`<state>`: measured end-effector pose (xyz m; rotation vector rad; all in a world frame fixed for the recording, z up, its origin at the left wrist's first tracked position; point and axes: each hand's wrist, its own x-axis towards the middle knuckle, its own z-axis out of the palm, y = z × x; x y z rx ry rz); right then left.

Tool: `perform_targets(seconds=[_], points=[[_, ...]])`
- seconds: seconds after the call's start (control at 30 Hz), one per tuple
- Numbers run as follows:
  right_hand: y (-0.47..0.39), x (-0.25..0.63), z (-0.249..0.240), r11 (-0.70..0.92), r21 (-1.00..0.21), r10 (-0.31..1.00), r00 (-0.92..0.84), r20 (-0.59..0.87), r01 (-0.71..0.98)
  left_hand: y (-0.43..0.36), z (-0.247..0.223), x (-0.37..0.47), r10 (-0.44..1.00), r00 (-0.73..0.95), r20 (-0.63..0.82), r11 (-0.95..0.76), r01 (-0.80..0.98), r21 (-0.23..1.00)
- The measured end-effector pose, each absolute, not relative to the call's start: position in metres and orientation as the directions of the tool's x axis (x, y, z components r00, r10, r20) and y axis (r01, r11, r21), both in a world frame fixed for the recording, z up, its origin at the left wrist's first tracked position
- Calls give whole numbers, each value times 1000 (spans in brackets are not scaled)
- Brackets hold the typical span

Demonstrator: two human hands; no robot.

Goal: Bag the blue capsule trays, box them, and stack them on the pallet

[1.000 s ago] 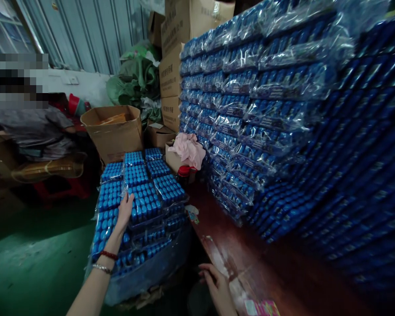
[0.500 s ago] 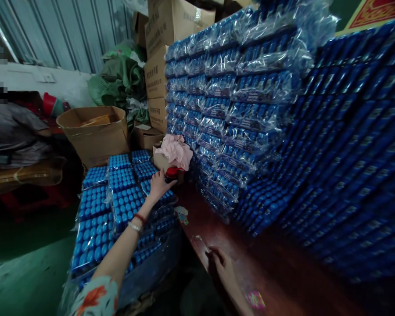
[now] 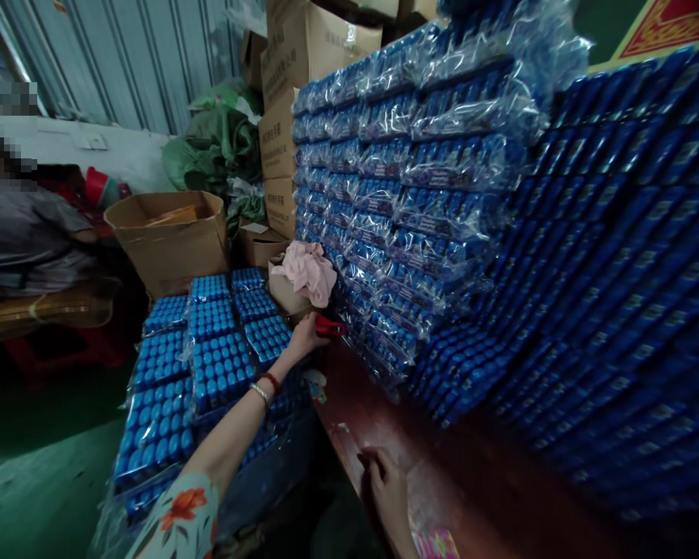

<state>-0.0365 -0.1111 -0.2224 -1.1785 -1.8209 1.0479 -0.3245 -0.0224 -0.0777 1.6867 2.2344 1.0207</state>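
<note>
My left hand (image 3: 306, 337) reaches forward, fingers closed around a red object with a loop-shaped end (image 3: 331, 327), just above the far end of the dark red table (image 3: 378, 388). Its exact kind is hard to tell. Behind it a crumpled pink cloth (image 3: 307, 272) lies on a small cardboard box (image 3: 285, 289). My right hand (image 3: 386, 475) is low over the table's near edge, thumb and fingers pinched together. Whatever they hold, if anything, is too small and dark to name.
Plastic-wrapped packs of blue bottles (image 3: 221, 373) are laid out on the left. A tall wall of wrapped blue packs (image 3: 378, 194) stands along the table, with more stacked blue items (image 3: 617, 295) on the right. An open carton (image 3: 168, 241) and a seated person (image 3: 29, 225) are beyond.
My left hand has moved right and slightly toward me, bringing the red object away from the cloth box to over the table. My right hand has shifted slightly left.
</note>
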Motion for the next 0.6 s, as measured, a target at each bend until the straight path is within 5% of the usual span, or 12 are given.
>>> perform_targets(seconds=[0.37, 0.5, 0.6], points=[[-112, -36, -218, 248, -906, 939, -314, 138, 343, -51, -91, -290, 947, -155, 281, -93, 708, 701], [-112, -36, -218, 268, -891, 936, -318, 151, 366, -44, -73, -319, 781, -508, 363, -62, 516, 854], [-111, -37, -221, 296, -868, 929, -332, 164, 399, -24, -46, -351, 548, -807, 221, 55, 299, 953]])
